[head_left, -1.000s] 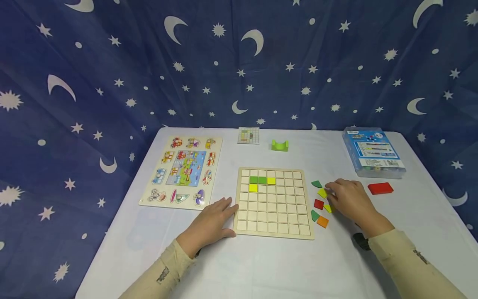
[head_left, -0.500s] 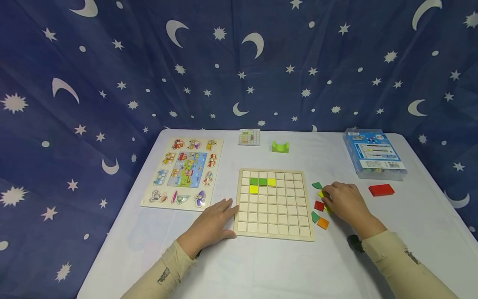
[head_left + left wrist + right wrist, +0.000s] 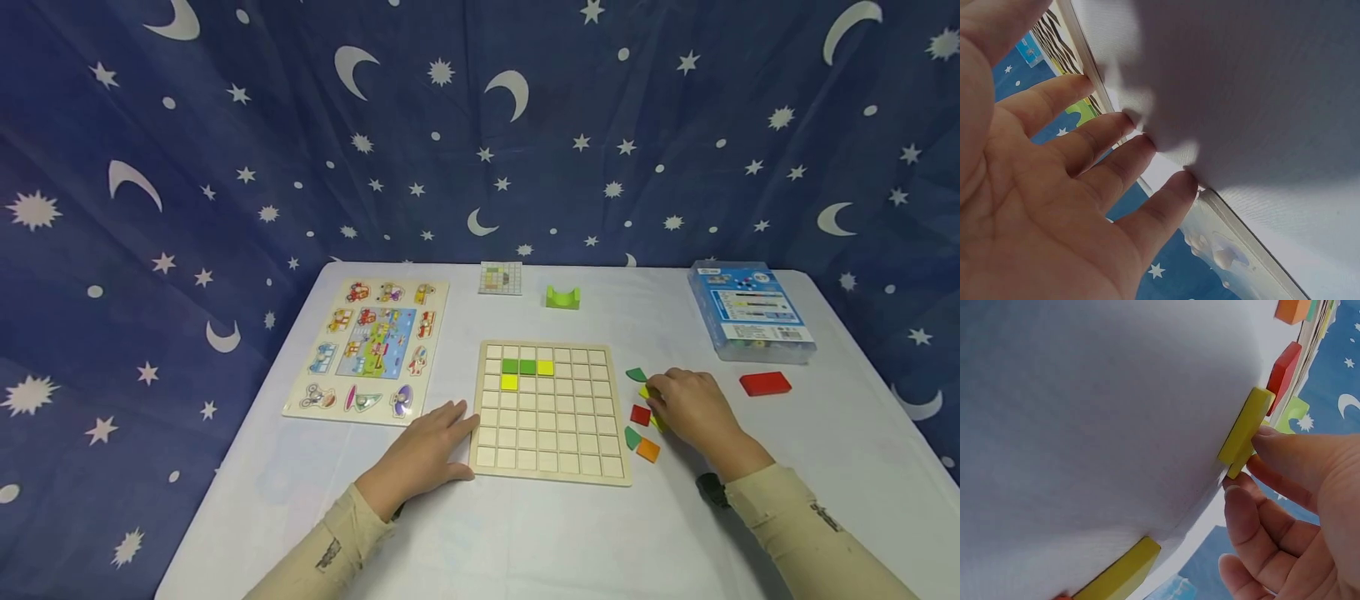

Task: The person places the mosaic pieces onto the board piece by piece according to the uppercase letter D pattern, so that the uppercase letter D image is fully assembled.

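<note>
My left hand (image 3: pixel 423 450) lies with extended fingers at the left edge of a wooden grid board (image 3: pixel 547 482); its fingertips meet that edge in the left wrist view. Green tiles (image 3: pixel 527 367) and yellow tiles (image 3: pixel 509 382) fill a few squares near the board's top. To the right, my right hand (image 3: pixel 693 412) bends over loose pieces, thumb and fingers pinching a yellow tile (image 3: pixel 1238 467). Another yellow tile (image 3: pixel 1246 425) stands right by the thumb. Beside them are a red tile (image 3: pixel 641 415), an orange tile (image 3: pixel 648 450) and green pieces (image 3: pixel 636 375).
A vehicle puzzle board (image 3: pixel 303 404) lies at the left. Behind the grid stand a small pattern card (image 3: pixel 500 279) and a lime notched block (image 3: pixel 562 298). Farther right are a clear plastic box (image 3: pixel 753 312) and a red block (image 3: pixel 765 384). A starry cloth (image 3: pixel 450 192) hangs behind.
My right hand has shifted slightly left and closed in on the yellow tiles, covering more of them. The left hand and the board stay put; the head view has tilted slightly.
</note>
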Motion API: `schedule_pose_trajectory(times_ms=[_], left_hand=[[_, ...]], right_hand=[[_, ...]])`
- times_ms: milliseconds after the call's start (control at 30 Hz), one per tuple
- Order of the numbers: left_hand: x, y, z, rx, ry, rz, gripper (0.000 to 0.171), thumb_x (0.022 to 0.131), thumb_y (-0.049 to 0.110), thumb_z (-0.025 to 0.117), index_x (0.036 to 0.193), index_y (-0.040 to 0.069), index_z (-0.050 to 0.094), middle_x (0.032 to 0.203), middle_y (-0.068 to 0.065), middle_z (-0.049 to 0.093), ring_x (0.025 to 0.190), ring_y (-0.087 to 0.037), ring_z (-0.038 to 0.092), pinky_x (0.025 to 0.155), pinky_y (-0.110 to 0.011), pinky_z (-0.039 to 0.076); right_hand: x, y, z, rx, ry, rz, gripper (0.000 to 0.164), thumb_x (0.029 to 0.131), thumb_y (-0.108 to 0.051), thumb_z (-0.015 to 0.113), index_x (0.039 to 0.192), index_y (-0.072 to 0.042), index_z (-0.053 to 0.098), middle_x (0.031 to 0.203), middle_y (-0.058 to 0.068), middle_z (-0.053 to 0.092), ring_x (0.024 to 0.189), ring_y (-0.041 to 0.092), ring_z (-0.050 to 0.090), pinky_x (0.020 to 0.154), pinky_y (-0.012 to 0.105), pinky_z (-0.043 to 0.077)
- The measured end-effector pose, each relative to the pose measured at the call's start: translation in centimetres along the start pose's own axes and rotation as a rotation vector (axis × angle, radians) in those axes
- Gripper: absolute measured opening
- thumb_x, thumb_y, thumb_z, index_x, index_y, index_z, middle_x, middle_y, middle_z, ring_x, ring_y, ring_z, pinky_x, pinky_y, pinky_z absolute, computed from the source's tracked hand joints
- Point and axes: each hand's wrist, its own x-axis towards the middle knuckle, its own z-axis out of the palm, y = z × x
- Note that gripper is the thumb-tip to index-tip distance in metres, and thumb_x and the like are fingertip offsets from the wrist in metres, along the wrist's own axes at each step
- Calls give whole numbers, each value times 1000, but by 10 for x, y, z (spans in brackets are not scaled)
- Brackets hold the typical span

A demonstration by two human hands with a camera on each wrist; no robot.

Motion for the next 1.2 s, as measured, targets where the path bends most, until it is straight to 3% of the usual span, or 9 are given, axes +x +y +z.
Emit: schedule_pose_trajectory(times_ms=[300,433,567,733,1000,1200], left_hand=[[0,1,0,2,-7,-5,80,79,40,81,147,12,50,154,-17,40,143,-36,35,113,-53,35],[-1,1,0,3,-6,-8,80,79,40,81,147,13,49,154,-17,40,143,-36,35,113,-53,35],[-1,1,0,8,-1,-6,79,80,39,81,147,12,49,154,-17,41,143,-37,36,113,-54,35],[0,0,0,6,-5,-6,78,80,38,81,146,11,50,153,-18,41,143,-37,36,113,-54,35],[1,-1,0,13,-2,-14,77,80,38,81,146,12,50,153,-18,41,143,-36,36,112,-54,36],[1,0,0,9,-8,-9,77,80,38,81,146,12,51,153,-18,41,143,-36,36,112,-54,37]], right_hand=[[2,-1,-5,121,-21,59,29,83,-12,80,104,4,69,92,17,68,86,35,61,93,57,47],[8,-13,-13,165,-2,27,27,84,-14,79,103,2,71,96,16,70,89,34,63,93,56,49],[19,-34,-18,193,51,-73,23,84,-14,80,100,0,72,95,12,71,88,29,66,88,51,53],[32,-70,-16,217,130,-257,18,82,-13,82,95,-4,73,91,7,71,86,24,68,85,47,53],[50,-129,-2,164,95,-416,11,82,-15,82,87,-11,73,82,-1,67,76,16,64,77,38,54],[55,-153,7,73,106,-505,13,89,-14,74,77,-13,69,76,-2,63,71,15,62,67,34,51]])
